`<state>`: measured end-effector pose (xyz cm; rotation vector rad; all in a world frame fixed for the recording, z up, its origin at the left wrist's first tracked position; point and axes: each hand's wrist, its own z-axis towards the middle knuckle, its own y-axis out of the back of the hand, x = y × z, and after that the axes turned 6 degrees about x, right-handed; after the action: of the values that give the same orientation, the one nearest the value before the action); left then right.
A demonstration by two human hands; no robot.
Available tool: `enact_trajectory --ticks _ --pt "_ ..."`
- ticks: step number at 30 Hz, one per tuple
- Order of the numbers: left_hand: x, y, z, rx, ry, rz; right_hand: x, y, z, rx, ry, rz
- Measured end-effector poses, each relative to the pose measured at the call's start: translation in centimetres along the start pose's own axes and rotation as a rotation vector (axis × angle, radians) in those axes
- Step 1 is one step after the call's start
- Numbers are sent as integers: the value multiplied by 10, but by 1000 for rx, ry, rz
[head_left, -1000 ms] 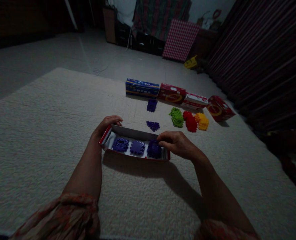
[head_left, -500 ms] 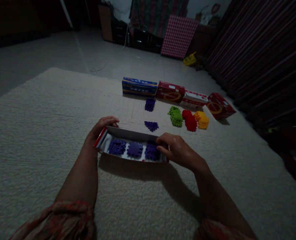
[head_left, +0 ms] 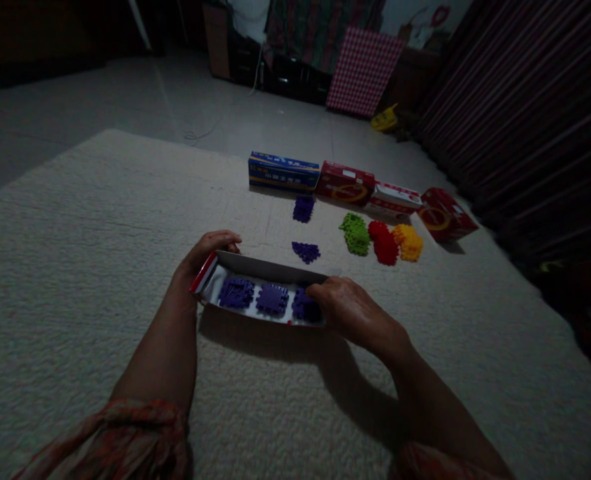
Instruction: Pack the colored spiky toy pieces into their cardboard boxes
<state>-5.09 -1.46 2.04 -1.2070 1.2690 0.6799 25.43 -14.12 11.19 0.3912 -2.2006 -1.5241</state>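
Note:
A long open cardboard box (head_left: 255,267) with a white inside and red end lies across the bedding in front of me. My left hand (head_left: 210,250) is closed around its left end, fingers behind the back wall. Inside sit purple interlocking plastic tiles in a row: a left stack (head_left: 236,293), a middle stack (head_left: 272,299) and a right stack (head_left: 302,305). My right hand (head_left: 348,303) is closed at the box's right end, fingertips on the right stack and partly hiding it. More purple tiles lie beyond the box, a small group (head_left: 306,252) and a stack (head_left: 303,209).
Green tiles (head_left: 356,235), red tiles (head_left: 384,243) and yellow tiles (head_left: 408,243) lie in piles to the right. Behind them stand a blue box (head_left: 282,175), a red box (head_left: 345,183), a white-and-red box (head_left: 395,199) and another red box (head_left: 445,215).
My right hand has shifted slightly inward and its fingers now curl down over the right purple stack. The left hand keeps its hold on the box. The view has tilted a little.

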Motion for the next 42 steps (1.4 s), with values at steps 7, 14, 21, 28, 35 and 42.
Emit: enact_trajectory --ticks 7,14,21,28,35,42 --pt "-5 -4 -2 -19 -6 42 -4 -5 2 -7 59 -1" --pt "-2 -3 -3 -7 0 9 2 -3 2 -22 139 -6" --pt "-1 -4 -3 3 18 -35 -11 12 -4 -176 257 148" --pt "0 -4 -2 21 19 -21 -78 25 71 -662 202 292" --pt "5 -2 1 36 25 -58 -149 8 195 -792 -171 341" --pt "9 0 1 67 36 -115 -169 21 239 -733 -268 323"
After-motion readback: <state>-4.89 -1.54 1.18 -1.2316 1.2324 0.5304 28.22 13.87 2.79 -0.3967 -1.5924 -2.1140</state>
